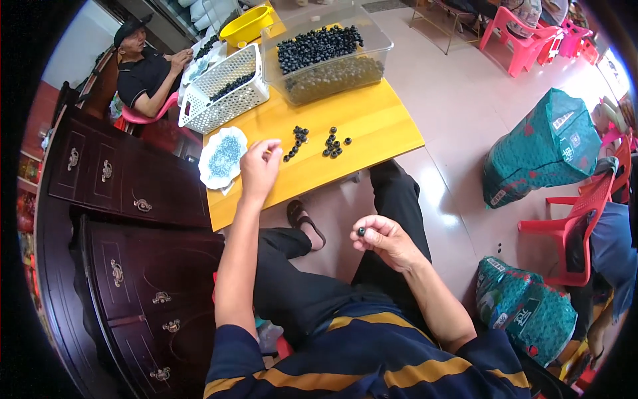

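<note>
My right hand (392, 247) is over my lap, pinching a small round black part (361, 231) between thumb and fingertips. Above the table's near left side, my left hand (260, 171) has its fingers curled together; whatever they may hold is too small to make out. Beside that hand lies a white scalloped dish (205, 174) of tiny pale blue pieces (225, 157). To the right of it, loose black parts lie on the yellow table (382, 126) in two groups, a left group (296, 141) and a right group (333, 142).
A clear plastic bin (380, 48) heaped with black parts and a white perforated basket (195, 120) stand farther back, near a yellow basin (244, 26). A person (149, 70) sits far left. Dark drawers (133, 193) line the left; green bags (538, 149) and a red chair (565, 233) stand right.
</note>
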`<control>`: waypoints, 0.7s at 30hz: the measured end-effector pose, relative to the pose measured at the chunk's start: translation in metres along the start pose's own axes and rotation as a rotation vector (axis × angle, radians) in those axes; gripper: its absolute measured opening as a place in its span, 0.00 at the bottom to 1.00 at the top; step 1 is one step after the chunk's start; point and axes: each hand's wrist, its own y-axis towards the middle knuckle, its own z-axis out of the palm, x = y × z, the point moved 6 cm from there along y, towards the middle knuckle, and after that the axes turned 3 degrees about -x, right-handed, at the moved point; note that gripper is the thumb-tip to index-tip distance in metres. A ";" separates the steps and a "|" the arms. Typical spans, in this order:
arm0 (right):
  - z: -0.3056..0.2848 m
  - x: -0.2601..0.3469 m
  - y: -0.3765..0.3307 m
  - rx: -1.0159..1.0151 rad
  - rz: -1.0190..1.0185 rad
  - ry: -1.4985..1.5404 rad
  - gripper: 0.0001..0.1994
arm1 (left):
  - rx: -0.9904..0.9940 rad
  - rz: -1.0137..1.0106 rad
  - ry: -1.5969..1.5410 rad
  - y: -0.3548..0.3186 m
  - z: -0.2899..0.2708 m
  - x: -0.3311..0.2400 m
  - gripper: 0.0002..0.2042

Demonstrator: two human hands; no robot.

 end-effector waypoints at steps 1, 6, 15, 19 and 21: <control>0.000 0.000 0.000 0.005 -0.004 -0.003 0.14 | 0.005 0.010 0.042 0.012 0.005 0.016 0.09; -0.008 -0.002 0.001 -0.033 0.005 -0.007 0.13 | 0.177 0.023 0.147 0.045 0.042 0.049 0.12; -0.013 0.001 0.002 -0.086 0.007 0.004 0.12 | 0.242 -0.026 0.159 0.057 0.069 0.053 0.11; -0.014 0.000 0.004 -0.090 0.021 -0.006 0.12 | 0.243 -0.027 0.115 0.059 0.072 0.055 0.10; -0.014 0.000 0.004 -0.098 0.024 -0.011 0.12 | 0.250 -0.015 0.124 0.061 0.072 0.055 0.10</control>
